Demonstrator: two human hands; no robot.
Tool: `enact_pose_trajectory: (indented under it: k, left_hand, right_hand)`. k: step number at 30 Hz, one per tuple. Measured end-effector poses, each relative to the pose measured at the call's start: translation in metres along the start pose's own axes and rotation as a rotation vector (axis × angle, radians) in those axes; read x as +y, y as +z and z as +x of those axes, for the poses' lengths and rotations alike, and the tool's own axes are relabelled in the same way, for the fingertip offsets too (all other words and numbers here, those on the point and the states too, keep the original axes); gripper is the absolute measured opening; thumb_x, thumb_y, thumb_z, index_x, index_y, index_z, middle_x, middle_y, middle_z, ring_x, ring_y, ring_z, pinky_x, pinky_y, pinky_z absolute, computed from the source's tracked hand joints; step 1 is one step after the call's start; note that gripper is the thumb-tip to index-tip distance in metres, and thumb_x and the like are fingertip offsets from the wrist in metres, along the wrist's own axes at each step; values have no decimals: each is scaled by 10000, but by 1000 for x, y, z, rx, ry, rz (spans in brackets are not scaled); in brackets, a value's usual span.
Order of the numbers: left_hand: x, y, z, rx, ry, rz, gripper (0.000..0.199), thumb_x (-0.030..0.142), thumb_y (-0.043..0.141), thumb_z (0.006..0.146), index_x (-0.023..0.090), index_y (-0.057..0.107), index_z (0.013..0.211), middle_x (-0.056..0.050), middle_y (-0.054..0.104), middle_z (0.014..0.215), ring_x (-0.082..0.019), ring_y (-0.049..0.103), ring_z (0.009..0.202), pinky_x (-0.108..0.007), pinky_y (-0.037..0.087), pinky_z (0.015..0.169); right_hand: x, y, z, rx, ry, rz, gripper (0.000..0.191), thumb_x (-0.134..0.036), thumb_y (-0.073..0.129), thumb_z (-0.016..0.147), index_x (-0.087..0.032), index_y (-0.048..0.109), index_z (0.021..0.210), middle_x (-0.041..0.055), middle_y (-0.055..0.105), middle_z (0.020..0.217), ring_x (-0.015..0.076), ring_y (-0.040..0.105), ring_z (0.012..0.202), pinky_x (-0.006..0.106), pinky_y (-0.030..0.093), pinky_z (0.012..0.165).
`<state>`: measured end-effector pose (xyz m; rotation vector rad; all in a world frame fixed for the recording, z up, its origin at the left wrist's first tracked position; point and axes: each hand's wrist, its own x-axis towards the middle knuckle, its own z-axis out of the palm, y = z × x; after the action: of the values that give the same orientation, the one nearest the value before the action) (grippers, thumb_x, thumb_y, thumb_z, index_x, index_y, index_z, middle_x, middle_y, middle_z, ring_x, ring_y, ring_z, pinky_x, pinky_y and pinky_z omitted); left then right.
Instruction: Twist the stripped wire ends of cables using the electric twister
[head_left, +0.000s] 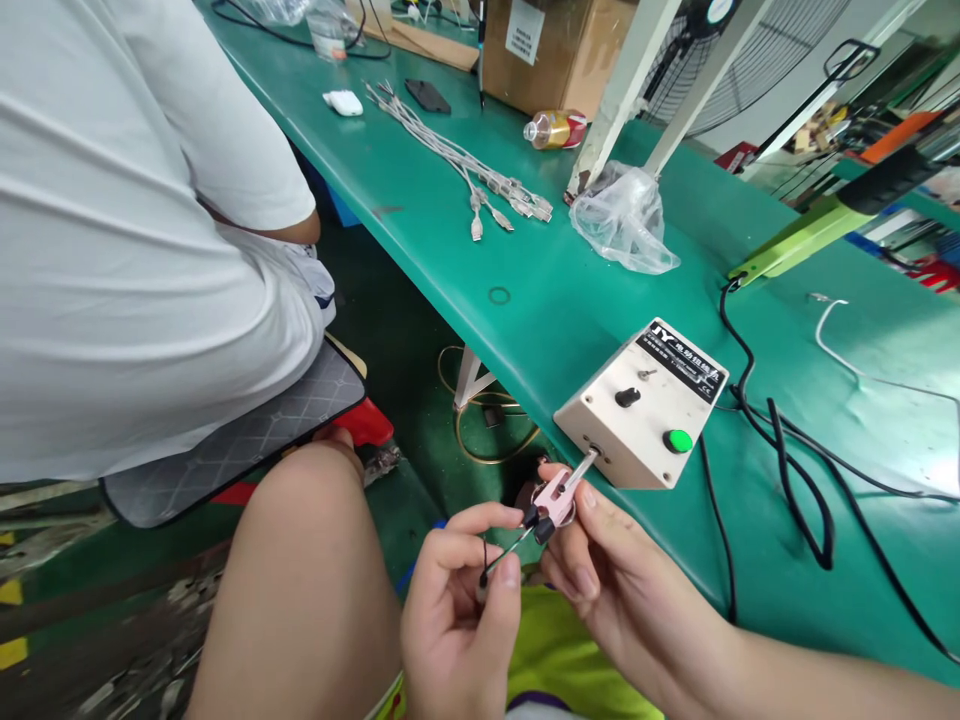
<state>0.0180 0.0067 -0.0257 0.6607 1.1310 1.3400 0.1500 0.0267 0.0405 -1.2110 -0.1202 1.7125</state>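
Note:
A cream wire-twisting machine (607, 405) with a knob, a toggle switch and a lit green button sits at the bench edge. From its front a metal shaft (583, 466) sticks out, bearing a pink clip (559, 497) with black-tipped jaws. My right hand (626, 560) pinches the clip's sides between thumb and fingers. Just left of it, my left hand (465, 610) is closed on a thin dark green wire (514, 545), whose far end reaches the clip's black tips. Whether the jaws grip the wire is too small to tell.
Grey USB cables (465, 160) lie on the green bench (420, 215) near a drink bottle (556, 130) and a plastic bag (626, 220). Black cords (787, 480) run at the right beside a lime-green tool handle (795, 240). A person in a white shirt (150, 250) sits at left.

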Motion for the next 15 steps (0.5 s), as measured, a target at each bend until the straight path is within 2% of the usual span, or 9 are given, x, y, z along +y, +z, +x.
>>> enact_pose_trajectory:
  k: [2, 5, 11, 15]
  left_hand:
    - [2, 4, -2, 37, -19, -9, 334, 424, 774, 1046, 214, 555, 908, -58, 764, 1177, -30, 446, 509, -195, 416, 486]
    - [3, 6, -4, 23, -11, -1, 332, 420, 763, 1054, 219, 542, 910, -53, 760, 1178, -39, 476, 528, -196, 424, 494]
    - [1, 3, -2, 8, 1, -7, 291, 394, 761, 1057, 222, 567, 924, -31, 760, 1162, -24, 431, 491, -195, 449, 498]
    - [-1, -3, 2, -71, 38, 9, 242, 342, 734, 1075, 219, 586, 929, -43, 773, 1174, -14, 422, 466, -180, 414, 456]
  right_hand:
    - [0, 0, 0, 2, 1, -9, 422, -482, 706, 1096, -156, 781, 1354, -34, 586, 569, 137, 390, 611, 260, 364, 650]
    - [0, 0, 0, 5, -2, -15, 417, -481, 715, 1090, -159, 783, 1346, -38, 570, 561, 140, 372, 611, 265, 355, 646]
    - [2, -1, -1, 1, -8, -15, 444, -487, 717, 1088, -160, 759, 1385, -44, 558, 551, 146, 364, 606, 271, 358, 648]
    - [1, -1, -1, 4, -9, -14, 433, -484, 707, 1095, -170, 751, 1391, -44, 567, 555, 147, 379, 603, 267, 368, 647]
